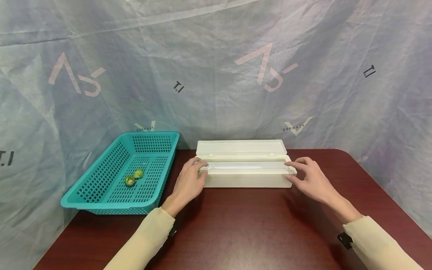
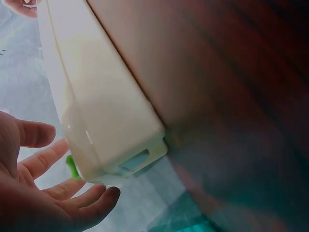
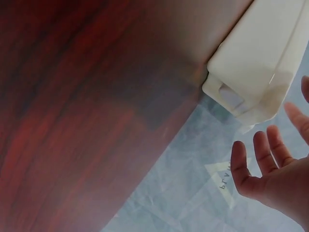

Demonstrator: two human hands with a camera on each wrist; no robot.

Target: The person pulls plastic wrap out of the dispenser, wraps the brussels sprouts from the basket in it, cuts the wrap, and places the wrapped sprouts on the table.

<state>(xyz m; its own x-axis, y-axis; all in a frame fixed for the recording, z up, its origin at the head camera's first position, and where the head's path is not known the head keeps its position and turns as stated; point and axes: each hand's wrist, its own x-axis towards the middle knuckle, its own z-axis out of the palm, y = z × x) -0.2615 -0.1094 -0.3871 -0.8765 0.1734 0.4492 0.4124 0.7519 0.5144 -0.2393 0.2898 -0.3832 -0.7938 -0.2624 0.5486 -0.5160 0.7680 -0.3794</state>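
Cream-coloured fabric sleeves (image 1: 145,234) lie nearest you, with a black wrist strap (image 1: 345,240) at the right cuff, above the front of your glossy, dark red-brown wooden desk (image 1: 249,225). Past the cuffs, your left hand (image 1: 189,179) is at one end of a long, off-white plastic box (image 1: 248,180) and your right hand (image 1: 312,180) at the other; this spacing probably suits its length, letting you steady both ends evenly. Your left grip is loose, thumb and fingers apart, fingertips close around the box's end by a small bright-green plastic tab (image 2: 72,166); whether they press on it, you cannot tell. Your right grip is likewise spread, clamped on nothing, its fingers just beside the other end. The box sits level towards the back of the desk, long side facing you, likely so both hands reach it alike. A glossy pale strip (image 1: 243,165) runs lengthwise inside, exposed because the hinged off-white lid (image 1: 241,147) is tipped back. To your left, a teal perforated plastic basket (image 1: 121,206) holds two small green Brussels sprouts (image 1: 129,180), apparently set aside from your hands. Behind everything hangs a creased grey-blue printed sheet (image 1: 216,56).
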